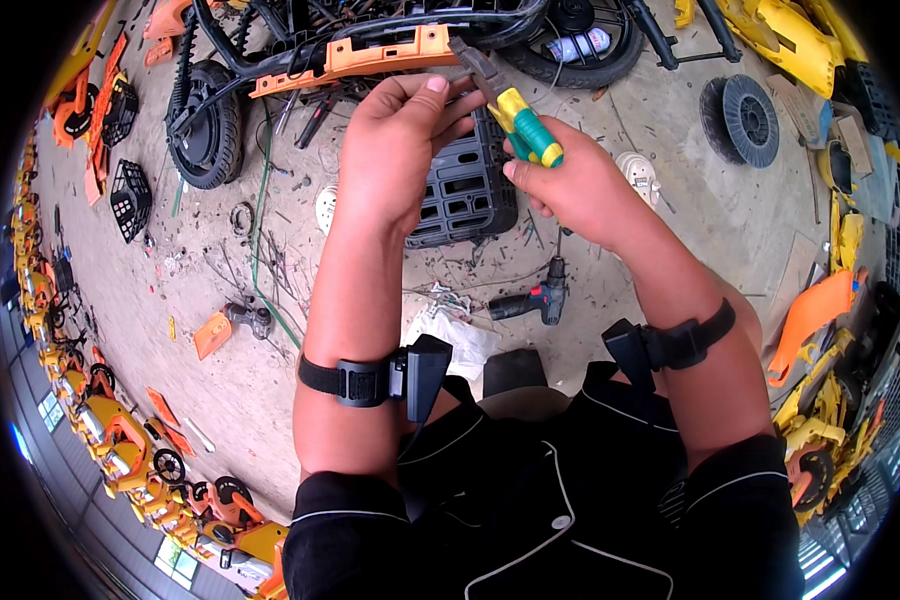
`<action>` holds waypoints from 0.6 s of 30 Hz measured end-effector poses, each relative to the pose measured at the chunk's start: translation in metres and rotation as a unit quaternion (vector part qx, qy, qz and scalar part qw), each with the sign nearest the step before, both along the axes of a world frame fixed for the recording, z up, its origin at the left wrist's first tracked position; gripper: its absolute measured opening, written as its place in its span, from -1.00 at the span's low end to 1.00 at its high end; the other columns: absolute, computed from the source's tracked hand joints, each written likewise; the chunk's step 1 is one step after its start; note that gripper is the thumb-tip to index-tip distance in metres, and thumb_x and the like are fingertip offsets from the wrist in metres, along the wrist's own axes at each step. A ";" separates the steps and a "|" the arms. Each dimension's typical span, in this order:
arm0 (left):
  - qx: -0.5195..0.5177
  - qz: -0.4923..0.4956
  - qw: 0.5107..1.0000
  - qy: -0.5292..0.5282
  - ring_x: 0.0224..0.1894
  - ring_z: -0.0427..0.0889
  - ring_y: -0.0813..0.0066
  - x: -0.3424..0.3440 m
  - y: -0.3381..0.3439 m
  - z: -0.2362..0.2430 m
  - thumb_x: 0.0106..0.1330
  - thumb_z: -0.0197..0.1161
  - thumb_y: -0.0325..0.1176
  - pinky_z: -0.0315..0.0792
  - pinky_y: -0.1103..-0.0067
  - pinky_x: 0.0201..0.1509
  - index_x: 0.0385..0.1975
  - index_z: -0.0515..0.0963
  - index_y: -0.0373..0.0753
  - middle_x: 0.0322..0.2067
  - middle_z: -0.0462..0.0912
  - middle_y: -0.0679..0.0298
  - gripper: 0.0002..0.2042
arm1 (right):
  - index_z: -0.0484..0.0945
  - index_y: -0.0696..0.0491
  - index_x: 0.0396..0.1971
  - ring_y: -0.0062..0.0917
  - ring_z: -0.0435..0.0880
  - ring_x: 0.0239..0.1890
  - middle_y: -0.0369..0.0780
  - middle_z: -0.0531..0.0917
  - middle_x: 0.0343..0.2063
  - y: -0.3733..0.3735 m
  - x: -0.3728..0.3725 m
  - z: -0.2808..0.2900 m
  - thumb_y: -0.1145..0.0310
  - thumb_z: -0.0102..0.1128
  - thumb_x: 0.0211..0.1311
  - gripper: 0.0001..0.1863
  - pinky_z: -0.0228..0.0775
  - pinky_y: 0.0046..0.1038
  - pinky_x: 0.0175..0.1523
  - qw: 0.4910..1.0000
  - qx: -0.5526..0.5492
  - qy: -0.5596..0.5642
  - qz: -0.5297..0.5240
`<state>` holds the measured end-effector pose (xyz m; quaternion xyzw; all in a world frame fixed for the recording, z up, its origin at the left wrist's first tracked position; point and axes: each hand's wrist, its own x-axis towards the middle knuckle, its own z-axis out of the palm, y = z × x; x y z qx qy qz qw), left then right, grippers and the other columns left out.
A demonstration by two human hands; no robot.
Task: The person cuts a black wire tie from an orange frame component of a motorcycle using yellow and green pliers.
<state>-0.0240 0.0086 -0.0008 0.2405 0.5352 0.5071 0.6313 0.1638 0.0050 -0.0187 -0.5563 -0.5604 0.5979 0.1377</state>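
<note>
My right hand (pixel 565 185) grips pliers (pixel 526 130) with green and yellow handles; their metal jaws point up beside an orange plastic strip (pixel 380 58) on a black vehicle frame (pixel 270 60). Just left of the jaws, my left hand (pixel 400 135) has its fingers curled and thumb pressed toward the index finger; what they hold, if anything, is too small to make out. Beneath both hands lies a black slatted plastic basket (pixel 460 205), partly hidden by them.
A cordless drill (pixel 542 295) and white plastic bag (pixel 445 335) lie on the floor before me. Wheels (pixel 206 130), a spool (pixel 745 120) and yellow panels (pixel 785 40) surround the frame. Orange and yellow scooter parts (pixel 120 450) line both sides.
</note>
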 end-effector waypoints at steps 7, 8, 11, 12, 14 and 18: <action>0.005 -0.003 1.000 0.009 -0.01 0.70 0.32 0.000 -0.001 0.000 0.51 0.06 -0.41 0.60 0.55 0.02 -0.13 0.45 -0.44 -0.06 0.65 -0.01 -0.82 | 0.47 0.15 -0.03 -0.68 0.46 -0.58 -0.34 0.51 -0.51 -0.001 -0.002 0.008 0.37 0.20 0.31 -0.71 0.33 -0.56 -0.48 0.999 -0.043 0.010 -0.012; 0.006 -0.003 1.000 0.009 -0.01 0.70 0.32 -0.001 -0.001 0.001 0.51 0.06 -0.41 0.60 0.55 0.02 -0.13 0.45 -0.44 -0.06 0.65 -0.01 -0.82 | 0.46 0.15 -0.04 -0.68 0.46 -0.59 -0.34 0.50 -0.52 -0.001 -0.002 0.008 0.38 0.19 0.31 -0.72 0.33 -0.56 -0.48 0.999 -0.042 0.014 -0.013; 0.002 -0.003 1.000 0.014 -0.01 0.70 0.33 -0.001 -0.001 0.001 0.51 0.06 -0.41 0.60 0.55 0.02 -0.12 0.45 -0.44 -0.06 0.65 0.00 -0.82 | 0.46 0.14 -0.03 -0.68 0.46 -0.59 -0.35 0.50 -0.52 -0.001 -0.002 0.006 0.40 0.16 0.31 -0.72 0.34 -0.56 -0.48 0.999 -0.040 0.007 -0.008; 0.000 -0.004 1.000 0.015 -0.01 0.70 0.33 0.000 -0.001 0.001 0.51 0.06 -0.41 0.59 0.55 0.02 -0.12 0.45 -0.44 -0.06 0.65 0.00 -0.81 | 0.46 0.14 -0.02 -0.68 0.46 -0.59 -0.35 0.50 -0.52 -0.001 -0.002 0.006 0.41 0.16 0.31 -0.72 0.34 -0.57 -0.48 0.999 -0.040 0.004 -0.007; -0.003 -0.005 1.000 0.017 -0.01 0.70 0.34 0.000 -0.001 0.001 0.51 0.07 -0.40 0.59 0.55 0.01 -0.11 0.45 -0.45 -0.06 0.65 0.01 -0.81 | 0.46 0.13 -0.02 -0.69 0.46 -0.59 -0.35 0.51 -0.51 -0.001 -0.002 0.005 0.42 0.15 0.30 -0.72 0.34 -0.57 -0.48 0.999 -0.040 -0.002 -0.005; -0.003 -0.009 1.000 0.025 0.09 0.65 0.17 -0.001 -0.002 0.001 0.51 0.08 -0.38 0.56 0.42 0.14 -0.07 0.45 -0.44 0.02 0.61 -0.06 -0.79 | 0.46 0.12 -0.02 -0.69 0.47 -0.57 -0.34 0.52 -0.49 -0.001 -0.002 0.008 0.41 0.16 0.30 -0.72 0.35 -0.57 -0.47 0.999 -0.052 0.006 -0.008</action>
